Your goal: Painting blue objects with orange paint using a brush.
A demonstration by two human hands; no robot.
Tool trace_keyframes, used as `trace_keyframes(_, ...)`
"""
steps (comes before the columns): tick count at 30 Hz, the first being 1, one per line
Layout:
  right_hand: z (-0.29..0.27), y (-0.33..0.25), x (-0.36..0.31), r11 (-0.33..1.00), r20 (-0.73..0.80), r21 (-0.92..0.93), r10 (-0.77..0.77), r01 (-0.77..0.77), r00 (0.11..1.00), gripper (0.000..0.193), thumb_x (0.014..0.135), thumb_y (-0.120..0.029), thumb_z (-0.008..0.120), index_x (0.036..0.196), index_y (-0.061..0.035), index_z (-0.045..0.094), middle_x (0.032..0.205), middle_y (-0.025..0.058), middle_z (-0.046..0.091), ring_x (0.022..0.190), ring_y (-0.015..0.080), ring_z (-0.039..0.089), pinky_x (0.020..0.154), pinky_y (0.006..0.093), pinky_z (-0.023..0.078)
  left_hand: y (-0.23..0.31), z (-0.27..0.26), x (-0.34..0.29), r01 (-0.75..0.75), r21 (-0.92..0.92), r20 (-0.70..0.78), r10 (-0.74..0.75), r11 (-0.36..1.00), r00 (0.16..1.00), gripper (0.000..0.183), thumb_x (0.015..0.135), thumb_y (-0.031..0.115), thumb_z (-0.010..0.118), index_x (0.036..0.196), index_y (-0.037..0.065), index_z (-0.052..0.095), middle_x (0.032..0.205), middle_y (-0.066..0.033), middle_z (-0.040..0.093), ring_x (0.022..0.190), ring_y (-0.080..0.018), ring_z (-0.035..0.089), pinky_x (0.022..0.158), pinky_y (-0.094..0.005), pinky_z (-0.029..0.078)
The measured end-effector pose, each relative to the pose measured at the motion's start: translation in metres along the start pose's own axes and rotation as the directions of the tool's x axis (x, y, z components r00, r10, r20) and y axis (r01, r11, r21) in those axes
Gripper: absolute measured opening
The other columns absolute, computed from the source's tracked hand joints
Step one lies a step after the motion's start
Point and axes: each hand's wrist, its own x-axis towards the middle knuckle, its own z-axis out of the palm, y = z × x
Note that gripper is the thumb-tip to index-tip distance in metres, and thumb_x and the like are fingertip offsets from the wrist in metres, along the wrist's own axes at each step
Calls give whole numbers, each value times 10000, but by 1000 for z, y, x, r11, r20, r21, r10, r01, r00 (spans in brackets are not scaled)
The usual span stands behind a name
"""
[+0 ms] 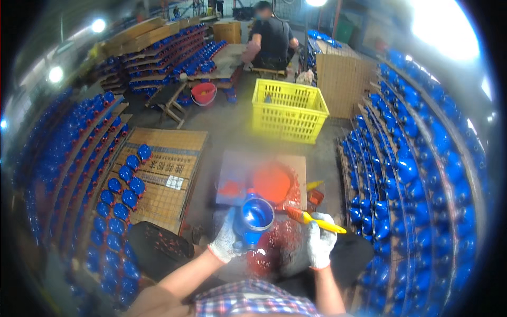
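Observation:
In a white glove, my left hand (227, 240) is closed around the side of a blue metal housing (249, 232), shaped like a small round-mouthed pipe fitting. Its open mouth is tilted toward me, and the short neck on its far side is red. My right hand (321, 245), also gloved, grips a paintbrush (328, 225) by its yellow handle. The brush's red-stained bristles point left, just right of the housing and apart from it. Beyond both hands lies a round pool of orange-red paint (272, 181); whether a pan holds it is blurred.
Paint-spattered cardboard (232, 161) lies under the paint. Blue housings stand on a board (174, 142) at left, with stacked layers (414, 169) at right. A yellow crate (289, 113), a red bucket (204, 94) and a seated person (272, 42) are farther off.

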Motion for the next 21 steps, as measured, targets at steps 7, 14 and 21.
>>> trace_keyframes(7, -4, -2, 3, 991, -107, 107, 97, -86, 989, 178, 921, 36, 586, 1091, -11, 609, 1069, 80, 628, 993, 161, 608, 891, 294, 490, 71, 54, -21, -3, -131, 444, 61, 991, 894, 931, 857, 835, 397, 1462, 127, 409, 1306, -167, 609, 1035, -377, 676, 616, -468, 617)
trace_keyframes(14, -12, 11, 21, 961, -238, 60, 277, -271, 931, 189, 979, -121, 623, 1128, -4, 623, 887, 29, 606, 723, 97, 554, 633, 261, 467, 85, 61, -15, 30, -93, 7, -30, 995, 1000, 831, 924, 759, 342, 1396, 96, 507, 1028, -280, 692, 628, -337, 699, 447, -374, 578)
trace_keyframes(21, 2, 44, 58, 948, -101, -6, 316, -318, 943, 241, 990, -169, 617, 1134, 21, 657, 755, 29, 648, 639, 75, 589, 580, 218, 452, 81, 6, 20, 93, 220, -135, -64, 971, 989, 773, 968, 696, 343, 1327, 42, 544, 1025, -219, 698, 721, -256, 714, 566, -344, 614)
